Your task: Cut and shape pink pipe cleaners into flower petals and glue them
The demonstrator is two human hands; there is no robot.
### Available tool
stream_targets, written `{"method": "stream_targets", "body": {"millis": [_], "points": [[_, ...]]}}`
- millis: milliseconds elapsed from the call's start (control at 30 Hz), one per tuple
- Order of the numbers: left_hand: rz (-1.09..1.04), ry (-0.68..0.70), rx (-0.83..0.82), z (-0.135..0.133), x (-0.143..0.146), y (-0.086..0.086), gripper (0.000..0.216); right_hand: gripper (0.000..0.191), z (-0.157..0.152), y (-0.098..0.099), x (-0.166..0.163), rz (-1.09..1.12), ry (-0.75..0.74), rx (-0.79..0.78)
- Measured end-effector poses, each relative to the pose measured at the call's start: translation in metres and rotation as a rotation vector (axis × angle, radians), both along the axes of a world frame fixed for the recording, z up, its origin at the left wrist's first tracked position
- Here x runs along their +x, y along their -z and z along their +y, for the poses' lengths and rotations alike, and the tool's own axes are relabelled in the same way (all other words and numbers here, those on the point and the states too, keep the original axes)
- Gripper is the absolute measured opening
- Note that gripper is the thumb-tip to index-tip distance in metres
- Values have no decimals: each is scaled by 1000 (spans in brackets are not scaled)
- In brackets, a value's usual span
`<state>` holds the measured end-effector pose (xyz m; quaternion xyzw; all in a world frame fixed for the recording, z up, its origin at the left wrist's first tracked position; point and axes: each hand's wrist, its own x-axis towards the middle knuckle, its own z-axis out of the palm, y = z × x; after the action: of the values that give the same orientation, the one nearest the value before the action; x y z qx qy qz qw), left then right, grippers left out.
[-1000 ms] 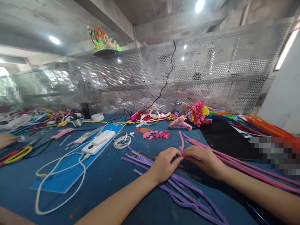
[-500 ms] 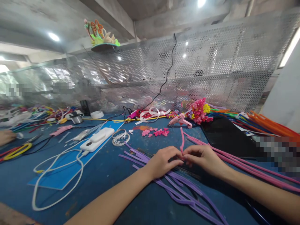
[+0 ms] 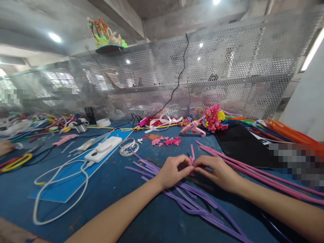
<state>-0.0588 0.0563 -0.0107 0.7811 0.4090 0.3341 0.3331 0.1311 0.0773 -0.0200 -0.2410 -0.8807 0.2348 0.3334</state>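
My left hand [image 3: 172,171] and my right hand [image 3: 215,170] meet fingertip to fingertip over the blue table [image 3: 121,195]. Both pinch a short pink pipe cleaner [image 3: 192,154], whose free end sticks up between them. Beneath my hands lie several purple pipe cleaners [image 3: 194,206]. Long pink pipe cleaners [image 3: 255,175] stretch away to the right of my right hand.
A pink glue gun [image 3: 193,129], small pink flower pieces [image 3: 167,141], a tape roll [image 3: 129,148] and a white power bank [image 3: 102,150] with its white cable [image 3: 60,189] lie beyond. A black tablet [image 3: 240,145] and orange pipe cleaners [image 3: 291,133] sit right. Another person's hand [image 3: 5,147] shows far left. A perforated metal screen [image 3: 202,77] closes the back.
The upright free end of the pink pipe cleaner has become shorter between my pinching fingers. Both hands stayed together in nearly the same place.
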Motion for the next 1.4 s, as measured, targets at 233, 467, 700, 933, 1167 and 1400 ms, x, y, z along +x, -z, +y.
{"method": "stream_targets", "body": {"millis": [233,467,700,933,1167,1400], "points": [[11,16,46,1,1,-1,15,20,0,2,0,22,76,-15],[31,-34,155,-1,4,2,9,14,-4,2,-1,27,112,2],[145,-55,291,-5,7,5,7,12,-7,0,-2,-19,129,17],[135,-190,303,-14,17,5,11,14,-7,5,-4,-5,181,206],[105,-267,245,-17,23,5,11,13,-11,6,-4,-12,213,239],[-67,-336,109,-18,28,4,4,8,-10,6,-5,12,304,156]]}}
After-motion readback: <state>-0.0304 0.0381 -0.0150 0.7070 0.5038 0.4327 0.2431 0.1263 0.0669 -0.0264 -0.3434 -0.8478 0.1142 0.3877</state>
